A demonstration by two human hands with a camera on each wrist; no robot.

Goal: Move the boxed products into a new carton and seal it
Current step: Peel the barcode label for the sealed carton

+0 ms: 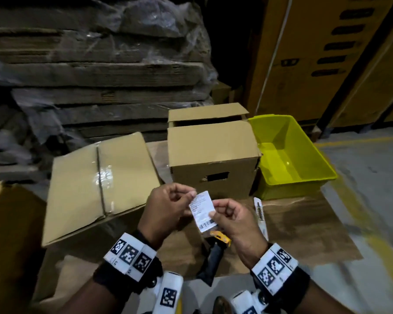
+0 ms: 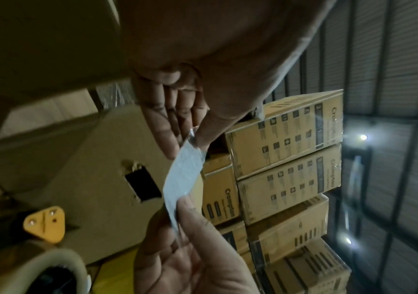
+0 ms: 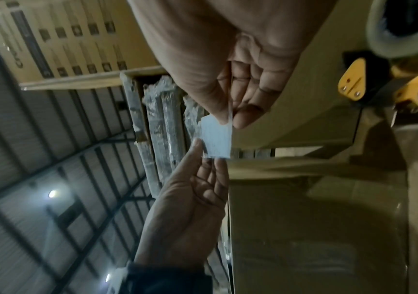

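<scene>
White label [image 1: 203, 209] in the pinching grip of both hands, probably barcoded

"Crompton" reads on the stacked product cartons [image 2: 288, 139] in left wrist view: printed sideways on the side panels of the top two boxes, again on the narrower box face just left of them, w/ rows of small icon squares too small to read. The white label [image 1: 203, 209], pinched btwn left hand [image 1: 168, 207] & right hand [image 1: 234, 219], carries several lines of small print & a barcode at its lower end; text too fine to make out. Wristbands [image 1: 131, 254] show black-and-white square marker codes, no letters legible.
</scene>
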